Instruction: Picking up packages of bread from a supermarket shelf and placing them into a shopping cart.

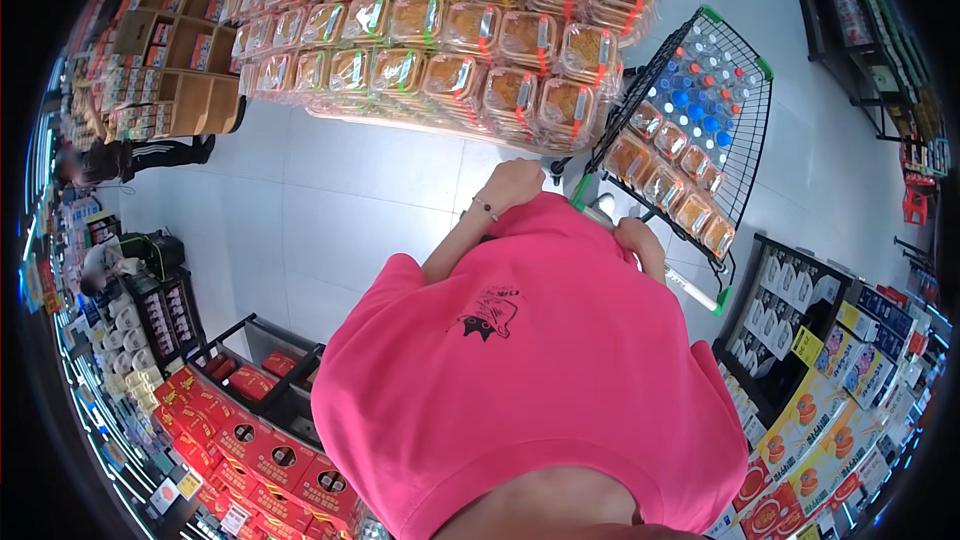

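My left hand [516, 181] is bent at the wrist in front of the pink shirt, with its back towards the camera and a thin bracelet on the wrist. Its fingers are mostly hidden, and no object shows in it. My right hand [637, 237] is closed around the handle [684, 286] of a black wire shopping cart with green corners. In the cart [759, 136] lie plastic bottles [694, 101] with blue, red and white caps, beside clear packs of brown baked food [663, 186]. Stacks of similar packs [459, 79] fill a display ahead.
Wooden shelves [191, 52] stand at the far left, with a person in dark clothes [112, 161] near them. Another person [101, 266] is lower down. Red boxes [281, 457] are stacked behind on the left, boxed goods [817, 420] behind on the right. Dark shelving [847, 37] is at right.
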`<state>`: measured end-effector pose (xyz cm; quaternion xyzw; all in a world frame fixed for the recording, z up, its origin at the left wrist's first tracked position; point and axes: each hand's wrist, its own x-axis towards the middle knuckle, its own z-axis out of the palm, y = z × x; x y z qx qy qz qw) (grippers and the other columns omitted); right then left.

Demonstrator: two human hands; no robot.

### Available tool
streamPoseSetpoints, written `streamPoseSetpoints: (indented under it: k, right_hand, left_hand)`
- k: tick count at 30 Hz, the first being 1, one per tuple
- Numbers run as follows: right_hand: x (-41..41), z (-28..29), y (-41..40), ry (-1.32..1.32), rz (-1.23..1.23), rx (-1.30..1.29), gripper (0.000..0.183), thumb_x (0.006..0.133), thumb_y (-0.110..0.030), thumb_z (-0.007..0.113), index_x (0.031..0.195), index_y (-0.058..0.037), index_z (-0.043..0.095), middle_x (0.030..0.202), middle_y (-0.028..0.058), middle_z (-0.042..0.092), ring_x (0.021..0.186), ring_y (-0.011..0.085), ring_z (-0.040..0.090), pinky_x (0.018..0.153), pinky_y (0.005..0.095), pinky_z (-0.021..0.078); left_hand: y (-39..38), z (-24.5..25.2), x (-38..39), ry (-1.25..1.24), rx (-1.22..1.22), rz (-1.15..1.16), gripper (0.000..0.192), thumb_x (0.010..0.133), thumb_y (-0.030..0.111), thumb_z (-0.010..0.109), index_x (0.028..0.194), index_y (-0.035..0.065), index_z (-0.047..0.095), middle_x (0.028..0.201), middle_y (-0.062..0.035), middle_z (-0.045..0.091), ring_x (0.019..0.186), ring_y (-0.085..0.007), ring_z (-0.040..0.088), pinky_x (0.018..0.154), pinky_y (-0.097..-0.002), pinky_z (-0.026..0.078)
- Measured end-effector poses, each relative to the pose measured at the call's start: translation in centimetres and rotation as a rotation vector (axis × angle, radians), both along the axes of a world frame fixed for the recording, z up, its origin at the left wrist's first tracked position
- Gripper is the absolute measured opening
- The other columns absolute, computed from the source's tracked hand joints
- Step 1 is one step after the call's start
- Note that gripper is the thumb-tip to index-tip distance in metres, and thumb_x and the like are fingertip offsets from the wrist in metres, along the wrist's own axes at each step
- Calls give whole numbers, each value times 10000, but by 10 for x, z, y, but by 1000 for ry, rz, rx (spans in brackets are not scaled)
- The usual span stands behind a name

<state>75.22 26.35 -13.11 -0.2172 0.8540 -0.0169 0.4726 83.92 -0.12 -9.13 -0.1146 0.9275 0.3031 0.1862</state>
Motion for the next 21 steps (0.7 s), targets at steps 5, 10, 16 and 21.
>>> streamPoseSetpoints:
  k: [5, 10, 16, 21]
  right_hand:
    - [2, 7, -4, -6, -9, 45, 354, 746, -212, 443, 849, 65, 638, 912, 262, 607, 889, 381, 594, 809, 412, 457]
    - [7, 22, -13, 14, -37, 71, 355, 751, -218, 446, 837, 67, 639, 934, 263, 604, 904, 386, 588, 820, 409, 456]
    - [0, 49, -23, 120, -89, -213, 369, 835, -248, 456, 1095, 0, 539, 941, 251, 606, 916, 397, 574, 818, 428, 448]
    - [-18, 73, -51, 222, -312, -429, 342, 836, -197, 509, 1113, 4, 499, 875, 188, 627, 799, 232, 632, 676, 357, 491]
  left_hand:
    - [-7, 2, -1, 40, 32, 1, 301, 857, 234, 384, 817, 3, 572, 778, -222, 601, 746, -384, 582, 700, -470, 450]
    - [-12, 13, 0, 59, 48, 12, 290, 859, 223, 384, 818, -4, 560, 778, -232, 595, 747, -392, 575, 701, -474, 446]
    - [-21, 35, 6, 155, 53, 166, 307, 858, 220, 381, 800, -18, 566, 729, -227, 594, 731, -393, 585, 673, -469, 458]
    - [-25, 38, -15, 234, 48, 283, 364, 871, 325, 407, 787, 12, 573, 711, -203, 598, 702, -386, 582, 652, -462, 450]
